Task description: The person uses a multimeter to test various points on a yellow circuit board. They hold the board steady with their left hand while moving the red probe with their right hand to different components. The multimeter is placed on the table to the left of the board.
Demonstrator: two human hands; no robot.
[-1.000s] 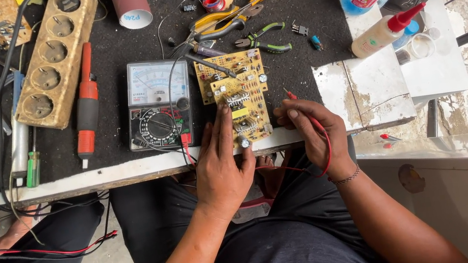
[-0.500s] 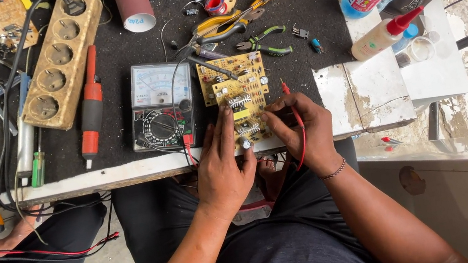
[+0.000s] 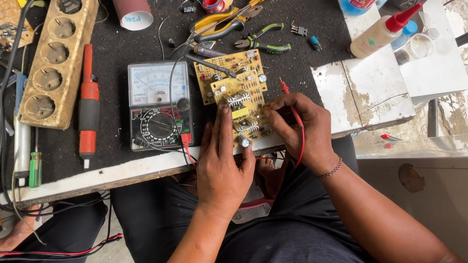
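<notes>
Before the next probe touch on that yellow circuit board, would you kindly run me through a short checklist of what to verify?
1. Board steadied: the left hand rests its fingers on the yellow circuit board. Ok.
2. Red probe in hand: the right hand grips the red probe at the board's right edge. Ok.
3. Black probe placed: the black probe lies across the board's upper part, held by no hand. Contact with a test point: cannot tell.
4. Meter readable: the analogue multimeter lies face up just left of the board. Ok.
5. Dial range: too small to read. Cannot tell.
6. Board footing: its near end is at the table edge. Overhang: cannot tell.
</notes>
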